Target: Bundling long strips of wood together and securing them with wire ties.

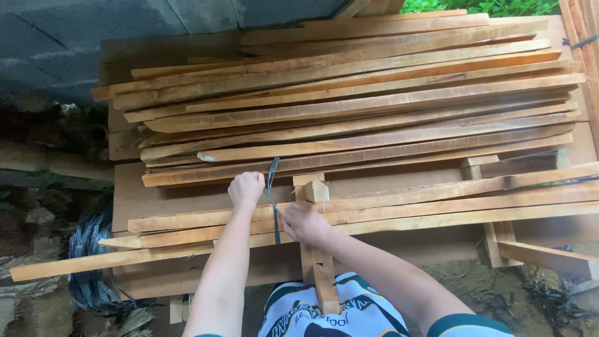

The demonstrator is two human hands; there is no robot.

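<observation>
Setting: outdoors, grey block wall (93,37) far left, green leaves (480,6) at the far right edge, and a wooden platform (162,193) carrying all this timber.
Strap: dark thin strap (272,181) running near-to-far across the near bundle, middle-left of the scene, its far end poking up against the big stack.
Left hand: left hand (246,188) is balled into a fist just left of the strap, knuckles up (whether it actually has the strap's end inside, I cannot tell).
Right hand: right hand (304,223) curled down on the near bundle just right of the strap, fingers pinching the strap where it crosses the slats.
Near bundle: near bundle of slats (437,203), long pale-orange strips lying left to right, lower ends splaying out to the left.
Upright piece: short wooden post (315,190) between the hands and the body, touching the right hand's far side.
Big stack: large stack of slats (362,106) beyond, loose and fanned, reaching almost the full width.
Near edge: white and green shirt (324,312) at the bottom.
Ground left: coil of dark strapping (87,262) down by rubble.
Ground right: dirt and a timber frame (530,249).
</observation>
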